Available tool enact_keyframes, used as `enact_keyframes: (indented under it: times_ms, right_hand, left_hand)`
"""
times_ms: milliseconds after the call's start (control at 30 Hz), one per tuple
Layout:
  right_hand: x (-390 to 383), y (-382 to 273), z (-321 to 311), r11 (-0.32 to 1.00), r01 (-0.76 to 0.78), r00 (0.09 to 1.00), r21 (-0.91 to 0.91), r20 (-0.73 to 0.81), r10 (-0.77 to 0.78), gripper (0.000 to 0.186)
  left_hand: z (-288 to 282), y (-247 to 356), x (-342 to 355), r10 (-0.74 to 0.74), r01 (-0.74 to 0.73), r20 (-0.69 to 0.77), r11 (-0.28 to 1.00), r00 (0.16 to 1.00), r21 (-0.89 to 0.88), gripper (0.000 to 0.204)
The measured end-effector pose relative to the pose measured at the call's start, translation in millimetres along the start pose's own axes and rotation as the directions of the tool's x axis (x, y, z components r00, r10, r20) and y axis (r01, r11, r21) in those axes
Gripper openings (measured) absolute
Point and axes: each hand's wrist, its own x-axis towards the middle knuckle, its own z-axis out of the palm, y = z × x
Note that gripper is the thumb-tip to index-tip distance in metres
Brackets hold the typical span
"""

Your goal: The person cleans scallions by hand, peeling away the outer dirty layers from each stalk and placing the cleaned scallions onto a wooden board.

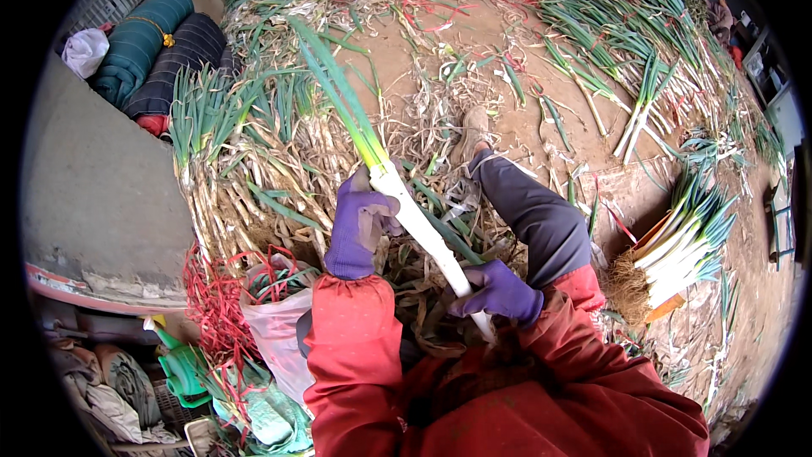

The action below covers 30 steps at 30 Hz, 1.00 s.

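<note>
A long green onion (423, 224) slants across my lap, its thick white stalk toward me and its green leaves pointing away to the upper left. My left hand (359, 224), in a purple glove, holds the stalk near where white turns to green. Closer to the root end, my right hand (505, 292), also gloved in purple, is closed round the stalk. The roots are hard to make out against my red sleeve. To the left stands a pile of untrimmed green onions (254, 169) with dry outer leaves. On the right lies a bundle of peeled green onions (677, 245), roots toward me.
Red plastic ties (224, 313) hang beside a clear plastic bag (279, 326) at my left. A green watering can (182, 368) sits below. More green onions (626, 25) cover the far right floor. Rolled quilts (144, 42) lie at the far left. Peeled leaves surround my foot (474, 131).
</note>
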Motion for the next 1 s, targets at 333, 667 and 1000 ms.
enact_keyframes:
  times_ms: [333, 667, 1000]
  right_hand:
    - [-6, -19, 13, 0.806, -0.028, 0.944, -0.591, -0.28, -0.172, 0.031]
    - [-7, -7, -3, 0.983, -0.049, 0.999, 0.177, 0.015, 0.047, 0.024]
    - [-4, -20, -11, 0.985, 0.027, 0.999, 0.17, 0.036, -0.034, 0.028]
  left_hand:
    - [14, 6, -13, 0.017, -0.021, -0.086, 0.999, 0.996, -0.048, 0.04]
    - [-1, -21, -4, -0.032, 0.027, -0.008, 0.937, 0.999, -0.349, 0.028]
    - [13, -56, -23, -0.364, 0.325, 0.038, 0.87, 0.931, 0.372, 0.021]
